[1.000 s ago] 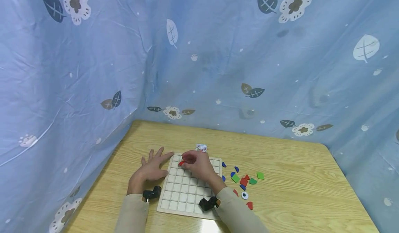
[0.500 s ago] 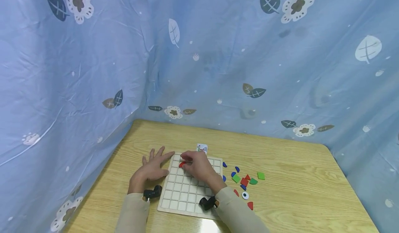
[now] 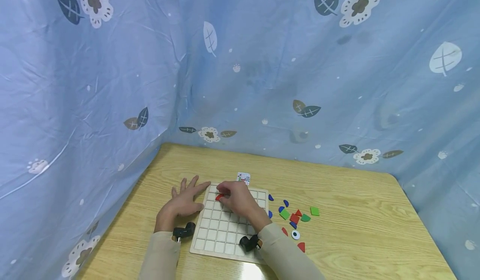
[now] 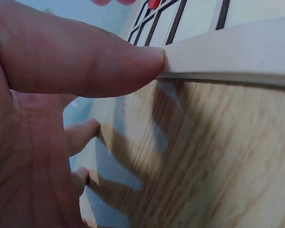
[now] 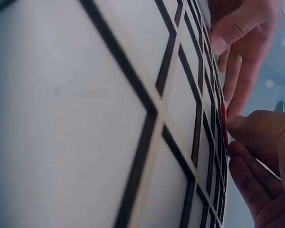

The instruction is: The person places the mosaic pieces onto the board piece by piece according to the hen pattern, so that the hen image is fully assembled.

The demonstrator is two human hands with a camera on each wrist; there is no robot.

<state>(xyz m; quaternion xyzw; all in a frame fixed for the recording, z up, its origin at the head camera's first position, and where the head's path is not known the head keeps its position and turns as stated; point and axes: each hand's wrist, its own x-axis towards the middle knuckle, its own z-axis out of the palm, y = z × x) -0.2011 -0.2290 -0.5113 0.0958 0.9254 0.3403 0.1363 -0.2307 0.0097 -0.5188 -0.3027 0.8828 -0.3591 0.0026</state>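
Observation:
A pale wooden grid board (image 3: 215, 235) lies on the table in the head view. My left hand (image 3: 184, 202) has its fingers spread on the table beside the board's left side. Its thumb (image 4: 133, 66) touches the board's edge in the left wrist view. My right hand (image 3: 238, 198) reaches over the upper part of the board. Between its thumb and fingers it pinches a red rounded tile (image 3: 219, 197), which lies close on the grid near the upper left. In the right wrist view the red tile (image 5: 224, 124) shows edge-on at the fingertips.
A small printed card (image 3: 243, 177) lies just behind the board. Several loose tiles are scattered to the board's right, among them a green square (image 3: 314, 211), a red square (image 3: 294, 218) and a white disc with a dark centre (image 3: 295, 234). A patterned blue curtain (image 3: 240, 84) surrounds the table.
The red tile shows more from under my right fingers than a second ago and looks flatter on the grid. My left hand stays in place; the head view has shifted slightly.

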